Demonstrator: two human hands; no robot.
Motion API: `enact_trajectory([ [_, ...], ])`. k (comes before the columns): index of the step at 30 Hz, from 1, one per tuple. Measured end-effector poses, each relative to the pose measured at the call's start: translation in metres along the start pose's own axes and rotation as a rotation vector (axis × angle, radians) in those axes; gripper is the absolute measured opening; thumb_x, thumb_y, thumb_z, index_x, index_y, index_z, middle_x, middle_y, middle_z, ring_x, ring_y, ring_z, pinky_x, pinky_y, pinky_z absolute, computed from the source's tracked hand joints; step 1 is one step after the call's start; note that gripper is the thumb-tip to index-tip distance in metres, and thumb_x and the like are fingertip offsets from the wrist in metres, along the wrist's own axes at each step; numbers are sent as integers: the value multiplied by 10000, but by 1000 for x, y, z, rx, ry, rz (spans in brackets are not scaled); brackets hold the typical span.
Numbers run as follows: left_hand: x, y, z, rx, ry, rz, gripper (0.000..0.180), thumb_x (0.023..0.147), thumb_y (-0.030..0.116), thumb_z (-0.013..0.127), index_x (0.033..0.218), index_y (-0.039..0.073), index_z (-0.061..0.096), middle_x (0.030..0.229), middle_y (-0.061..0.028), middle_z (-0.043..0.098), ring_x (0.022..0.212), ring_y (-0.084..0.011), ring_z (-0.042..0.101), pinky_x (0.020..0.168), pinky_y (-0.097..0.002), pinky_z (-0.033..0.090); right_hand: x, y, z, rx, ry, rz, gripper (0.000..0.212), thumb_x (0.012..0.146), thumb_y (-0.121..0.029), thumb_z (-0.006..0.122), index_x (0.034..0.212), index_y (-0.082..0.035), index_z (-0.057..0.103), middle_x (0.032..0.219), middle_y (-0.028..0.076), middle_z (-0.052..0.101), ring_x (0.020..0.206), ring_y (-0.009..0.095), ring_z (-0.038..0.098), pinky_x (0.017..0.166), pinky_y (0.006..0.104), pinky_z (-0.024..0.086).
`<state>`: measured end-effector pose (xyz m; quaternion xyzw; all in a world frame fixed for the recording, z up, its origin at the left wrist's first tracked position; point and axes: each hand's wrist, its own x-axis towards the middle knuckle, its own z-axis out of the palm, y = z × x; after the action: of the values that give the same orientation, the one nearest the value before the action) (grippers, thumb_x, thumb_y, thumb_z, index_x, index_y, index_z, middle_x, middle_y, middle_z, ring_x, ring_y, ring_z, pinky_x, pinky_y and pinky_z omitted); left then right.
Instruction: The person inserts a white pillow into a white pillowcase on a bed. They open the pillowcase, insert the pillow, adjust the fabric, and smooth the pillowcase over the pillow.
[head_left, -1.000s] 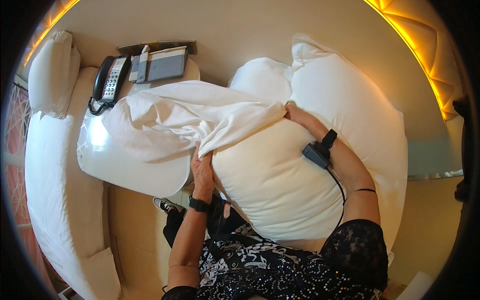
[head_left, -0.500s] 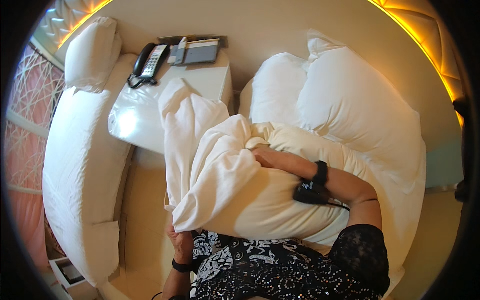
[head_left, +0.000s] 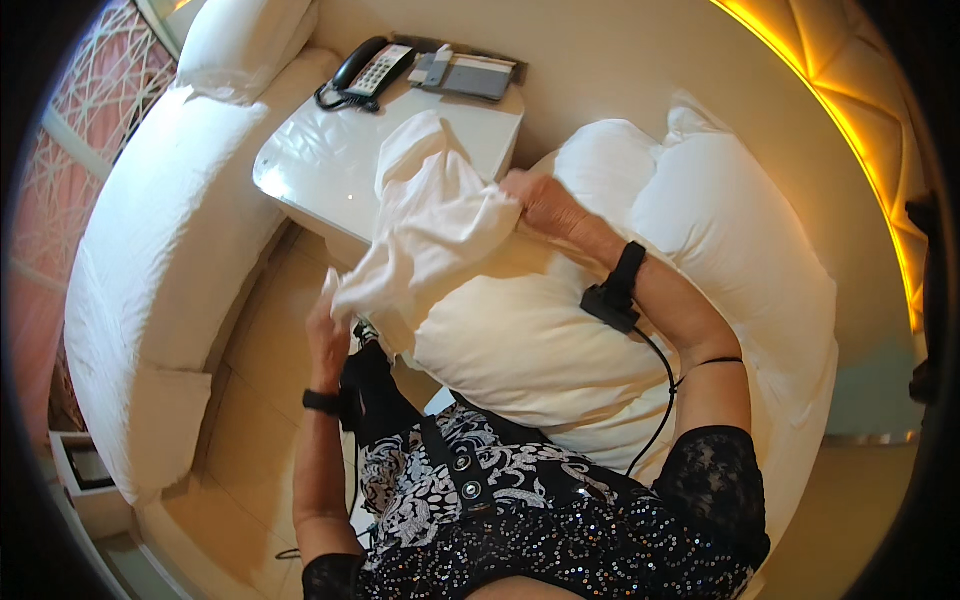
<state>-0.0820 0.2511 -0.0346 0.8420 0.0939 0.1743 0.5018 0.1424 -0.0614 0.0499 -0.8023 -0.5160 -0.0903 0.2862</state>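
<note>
The right hand [head_left: 540, 200] has its fingers clamped on the upper edge of a white pillowcase [head_left: 430, 235], which bunches just left of them over the near pillow [head_left: 540, 350]. Lower down, the left hand [head_left: 328, 340] pinches the pillowcase's bottom edge — fingers together on the cloth — beside the white nightstand [head_left: 320, 170].

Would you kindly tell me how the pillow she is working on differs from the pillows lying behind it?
The front pillow is gripped by the right hand, with a pillowcase bunched over its far end; the rear pillows lie untouched. The front pillow lies across the person's lap; the rear pillows rest by the wall. The left hand holds the pillowcase's lower edge. All are white and plump.
</note>
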Motion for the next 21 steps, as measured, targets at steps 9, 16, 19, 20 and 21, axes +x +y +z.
enact_trajectory([
  [9, 78, 52, 15, 320, 238, 293, 293, 773, 8, 592, 1061, 56, 613, 1082, -146, 605, 964, -312, 593, 829, -352, 473, 21, 49, -27, -444, 106, 12, 65, 748, -60, 563, 793, -82, 522, 777, 98, 541, 715, 290, 583, 595, 376, 497],
  [16, 72, 3, 50, 436, -299, 65, 207, 750, 142, 610, 953, 116, 641, 1006, -115, 624, 870, -334, 595, 702, -371, 482, -40, 82, 1, -118, -294, 346, 104, 740, -50, 551, 835, -86, 575, 814, 129, 615, 778, 341, 580, 641, 385, 470],
  [19, 64, -3, 39, 452, -418, -24, 214, 731, 163, 638, 939, 116, 647, 863, -126, 641, 769, -331, 607, 643, -376, 479, -43, 77, 8, 88, -328, 452, 143, 741, -64, 538, 878, -73, 578, 806, 160, 612, 770, 373, 565, 643, 397, 457],
  [20, 60, -8, 39, 441, -406, 18, 205, 737, 188, 653, 929, 117, 652, 767, -139, 629, 706, -332, 606, 612, -370, 478, -43, 75, 9, 117, -338, 491, 151, 739, -67, 538, 884, -70, 578, 801, 167, 610, 770, 380, 561, 642, 399, 452],
  [21, 52, -8, 36, 409, -425, -31, 201, 745, 194, 650, 931, 118, 651, 773, -141, 627, 707, -334, 606, 612, -368, 478, -45, 74, 7, 146, -350, 530, 159, 737, -69, 537, 890, -67, 579, 797, 174, 609, 770, 388, 556, 641, 401, 448],
])
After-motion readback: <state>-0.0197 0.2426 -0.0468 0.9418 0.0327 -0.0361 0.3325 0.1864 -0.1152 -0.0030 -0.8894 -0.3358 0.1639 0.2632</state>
